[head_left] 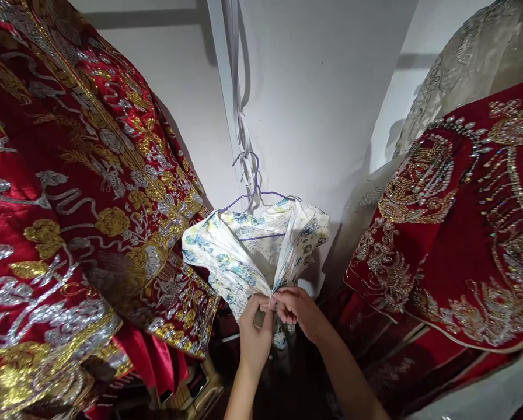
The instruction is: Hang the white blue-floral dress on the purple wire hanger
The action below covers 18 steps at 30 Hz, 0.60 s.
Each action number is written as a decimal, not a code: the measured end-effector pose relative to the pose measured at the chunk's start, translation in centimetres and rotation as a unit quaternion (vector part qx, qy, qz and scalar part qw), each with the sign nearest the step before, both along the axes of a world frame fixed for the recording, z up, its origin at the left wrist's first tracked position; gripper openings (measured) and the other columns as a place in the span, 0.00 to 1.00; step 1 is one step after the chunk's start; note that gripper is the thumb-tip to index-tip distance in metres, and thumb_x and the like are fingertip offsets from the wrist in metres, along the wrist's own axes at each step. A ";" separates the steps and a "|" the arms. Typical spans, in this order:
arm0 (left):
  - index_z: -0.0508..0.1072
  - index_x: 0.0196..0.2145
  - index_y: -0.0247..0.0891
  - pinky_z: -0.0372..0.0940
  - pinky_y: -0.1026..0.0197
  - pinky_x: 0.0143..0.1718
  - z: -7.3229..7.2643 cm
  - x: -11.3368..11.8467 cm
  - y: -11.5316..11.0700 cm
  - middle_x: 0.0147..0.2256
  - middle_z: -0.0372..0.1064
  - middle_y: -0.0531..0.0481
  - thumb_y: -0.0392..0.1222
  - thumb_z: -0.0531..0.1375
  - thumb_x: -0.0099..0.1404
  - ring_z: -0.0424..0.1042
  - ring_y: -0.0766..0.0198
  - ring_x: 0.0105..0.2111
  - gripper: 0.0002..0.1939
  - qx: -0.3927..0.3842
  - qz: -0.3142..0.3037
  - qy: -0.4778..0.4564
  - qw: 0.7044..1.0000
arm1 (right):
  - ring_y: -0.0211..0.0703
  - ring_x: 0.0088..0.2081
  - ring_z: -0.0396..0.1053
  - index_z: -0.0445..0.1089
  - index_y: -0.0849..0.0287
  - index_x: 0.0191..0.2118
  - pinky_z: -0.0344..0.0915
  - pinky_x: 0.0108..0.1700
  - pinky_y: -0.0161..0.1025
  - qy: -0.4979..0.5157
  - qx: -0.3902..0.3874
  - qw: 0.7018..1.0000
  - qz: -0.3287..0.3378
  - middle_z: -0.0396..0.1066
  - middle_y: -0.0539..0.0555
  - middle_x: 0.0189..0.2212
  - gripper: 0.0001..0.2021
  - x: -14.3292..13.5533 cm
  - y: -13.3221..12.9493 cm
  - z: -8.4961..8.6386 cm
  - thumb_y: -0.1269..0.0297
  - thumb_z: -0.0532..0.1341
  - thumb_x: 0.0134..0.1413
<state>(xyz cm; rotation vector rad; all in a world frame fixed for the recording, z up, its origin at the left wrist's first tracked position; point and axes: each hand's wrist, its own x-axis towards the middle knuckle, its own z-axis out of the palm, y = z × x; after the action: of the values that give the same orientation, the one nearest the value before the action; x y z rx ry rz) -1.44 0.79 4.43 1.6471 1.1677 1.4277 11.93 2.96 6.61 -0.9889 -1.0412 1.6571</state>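
Note:
A white dress with a blue, green and yellow floral print hangs on a purple wire hanger, its neckline falling open in a deep V. At the bottom of that V, my left hand pinches the front edge of the fabric. My right hand comes in from the right and pinches the cloth at the same spot, its fingertips touching or nearly touching those of the left. Whatever small fastening may lie between the fingertips is hidden. Below my hands the lower part of the dress drops into shadow.
Red garments with gold and silver embroidery crowd the left side. On the right hangs a beaded red garment, with a pale lace gown behind it. A white strap runs down the grey wall above the hanger.

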 end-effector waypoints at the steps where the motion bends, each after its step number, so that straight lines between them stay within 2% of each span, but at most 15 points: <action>1: 0.70 0.30 0.38 0.62 0.63 0.36 0.0 -0.2 -0.2 0.28 0.69 0.51 0.43 0.58 0.71 0.68 0.62 0.31 0.11 -0.002 0.007 0.000 1.000 | 0.30 0.14 0.50 0.70 0.60 0.25 0.43 0.20 0.33 -0.005 0.001 1.000 0.004 0.64 0.47 0.13 0.15 -0.2 -0.2 0.1 0.52 0.63 0.50; 7: 0.67 0.29 0.38 0.61 0.62 0.36 -0.5 -0.5 -0.3 0.29 0.67 0.50 0.44 0.56 0.71 0.67 0.62 0.31 0.12 0.004 0.025 0.038 0.999 | 0.31 0.15 0.49 0.69 0.58 0.23 0.43 0.21 0.34 0.001 -0.021 0.998 -0.052 0.61 0.46 0.12 0.14 -1.0 -0.3 0.4 0.52 0.63 0.46; 10: 0.64 0.29 0.39 0.59 0.62 0.35 -0.7 -0.4 0.1 0.29 0.63 0.51 0.43 0.55 0.72 0.64 0.62 0.31 0.13 0.021 0.031 0.076 0.996 | 0.32 0.15 0.47 0.70 0.58 0.24 0.42 0.20 0.36 -0.003 0.021 0.995 -0.096 0.57 0.45 0.11 0.13 -1.0 1.1 1.7 0.53 0.63 0.47; 14: 0.62 0.29 0.40 0.57 0.63 0.34 -0.6 -0.4 0.7 0.29 0.61 0.52 0.42 0.53 0.72 0.62 0.62 0.30 0.12 0.032 0.029 0.132 0.990 | 0.32 0.15 0.47 0.68 0.58 0.22 0.44 0.21 0.36 -0.023 0.114 0.984 -0.134 0.55 0.45 0.11 0.12 -0.6 4.2 6.1 0.56 0.62 0.50; 18: 0.60 0.30 0.40 0.56 0.63 0.33 0.0 -0.5 1.1 0.29 0.61 0.51 0.40 0.50 0.72 0.63 0.62 0.29 0.11 0.032 0.016 0.183 0.982 | 0.29 0.16 0.47 0.69 0.60 0.22 0.42 0.19 0.34 0.011 0.121 0.986 -0.114 0.57 0.45 0.13 0.08 -0.3 7.0 11.1 0.64 0.64 0.47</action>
<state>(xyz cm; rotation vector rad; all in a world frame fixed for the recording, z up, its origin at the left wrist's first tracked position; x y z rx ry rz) -1.99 1.84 4.46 2.0043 1.3626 1.2229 11.59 9.95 17.68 -0.8897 -1.0446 1.3180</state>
